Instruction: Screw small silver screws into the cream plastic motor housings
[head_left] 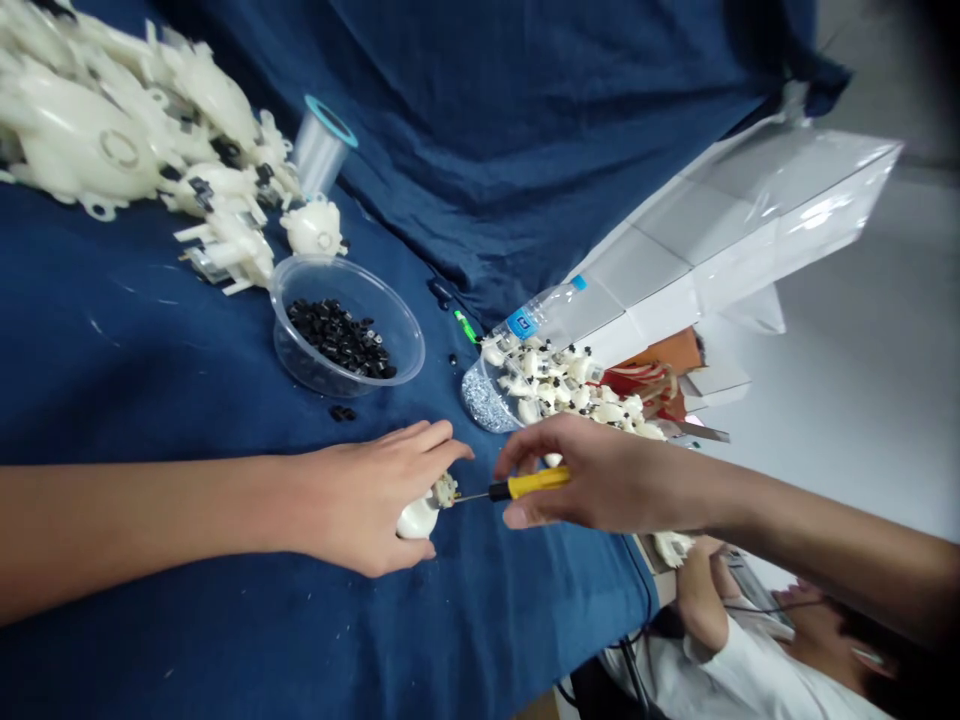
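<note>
My left hand (375, 490) is closed around a small cream plastic housing (418, 518), pressing it against the blue cloth. Part of the housing is hidden under the palm. From the right, my right hand (577, 475) grips a screwdriver (536, 482) with a yellow and black handle. Its thin shaft points left, and the tip is at or very near the housing's small fitting (445, 490); whether it touches I cannot tell. Just beyond my right hand stands a clear cup of small silvery pieces (487, 398), probably screws, too small to make out.
A clear bowl (409, 345) holds small black parts (337, 335). Larger cream housings (82, 140) and a wire spool (322, 150) lie at the far left. A pile of small housings (570, 380), a water bottle (536, 318) and white boxes (675, 240) stand right. A person (720, 640) sits lower right.
</note>
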